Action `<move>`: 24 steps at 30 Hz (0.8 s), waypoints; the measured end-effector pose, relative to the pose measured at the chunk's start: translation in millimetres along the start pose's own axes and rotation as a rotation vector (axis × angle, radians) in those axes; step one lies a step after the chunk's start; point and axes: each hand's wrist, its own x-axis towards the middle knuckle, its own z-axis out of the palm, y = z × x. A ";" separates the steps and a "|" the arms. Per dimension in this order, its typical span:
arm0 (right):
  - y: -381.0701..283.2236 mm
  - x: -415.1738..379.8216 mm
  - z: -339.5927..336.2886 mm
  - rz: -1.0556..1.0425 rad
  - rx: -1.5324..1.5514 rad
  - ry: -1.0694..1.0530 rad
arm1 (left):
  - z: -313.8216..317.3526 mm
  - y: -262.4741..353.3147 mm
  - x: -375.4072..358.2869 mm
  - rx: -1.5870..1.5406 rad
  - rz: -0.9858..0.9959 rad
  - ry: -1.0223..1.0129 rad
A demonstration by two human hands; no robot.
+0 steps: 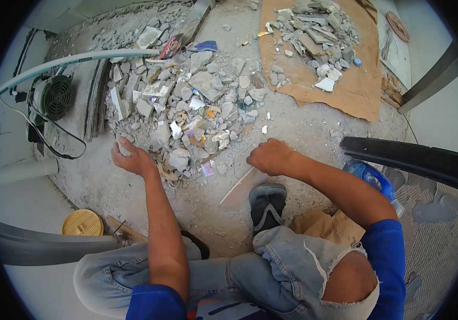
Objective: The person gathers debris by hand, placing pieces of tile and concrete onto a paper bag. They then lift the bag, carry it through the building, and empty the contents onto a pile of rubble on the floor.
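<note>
My left hand (132, 158) is at the lower left edge of a heap of broken rubble (178, 114), its fingers apart and nothing visible in them. My right hand (270, 157) is closed over the end of a thin flat board (238, 186), to the right of the heap and just above my shoe. The board slants down to the left, close to the floor. Among the rubble lie grey chunks, white pieces and colored wrappers (207, 168).
A second rubble pile (319, 32) lies on brown cardboard (357, 98) at upper right. A pump (55, 97) with a hose (95, 54) stands left. Dark posts (410, 157) jut in from the right. A blue jug (370, 178) and a yellow round cover (83, 223) are nearby.
</note>
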 end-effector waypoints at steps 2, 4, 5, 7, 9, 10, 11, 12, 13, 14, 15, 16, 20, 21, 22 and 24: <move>0.8 -1.6 9.8 -0.016 -0.072 0.273 | -5.3 -3.3 1.2 0.004 -0.015 -0.005; 7.5 4.7 -8.6 -0.034 -0.167 0.547 | -8.9 -4.5 -0.9 -0.002 -0.045 -0.001; 13.4 5.5 -18.5 -0.038 -0.217 0.685 | -9.0 -3.9 -2.4 -0.011 -0.058 -0.002; 26.5 0.9 -41.2 -0.001 -0.164 0.793 | -13.2 -11.5 0.3 0.002 -0.085 -0.021; 30.6 -11.8 -57.7 0.039 -0.064 0.899 | -24.4 -30.0 5.0 0.017 -0.127 -0.021; 30.8 -27.3 -60.6 0.064 -0.001 0.956 | -23.3 -42.8 7.5 0.011 -0.155 -0.009; 28.3 -44.8 -63.2 0.126 0.106 0.985 | -23.4 -50.7 9.5 0.005 -0.185 0.004; 24.7 -62.1 -59.0 0.187 0.218 1.006 | -26.9 -53.1 9.9 0.049 -0.213 -0.026; 23.9 -74.0 -45.0 0.333 0.280 1.080 | -32.0 -56.0 8.1 0.098 -0.243 -0.059; 23.6 -82.5 -27.2 0.483 0.350 1.147 | -38.0 -59.7 5.3 0.153 -0.270 -0.096; 23.5 -88.6 -10.4 0.653 0.377 1.155 | -42.9 -64.1 0.6 0.111 -0.320 -0.124; 22.6 -92.3 6.1 0.829 0.407 1.157 | -45.1 -68.7 -5.5 0.070 -0.365 -0.157; 10.8 -86.4 57.3 1.036 0.371 1.065 | -53.4 -97.0 -31.2 -0.115 -0.435 -0.241; 5.8 -78.8 62.3 1.071 0.397 1.034 | -55.1 -94.1 -35.9 -0.091 -0.437 -0.252; 3.6 -71.6 59.8 1.106 0.421 1.004 | -56.4 -88.1 -40.8 -0.070 -0.440 -0.264; 7.8 -48.3 42.0 1.200 0.460 0.935 | -45.3 -80.8 -49.1 -0.098 -0.428 -0.265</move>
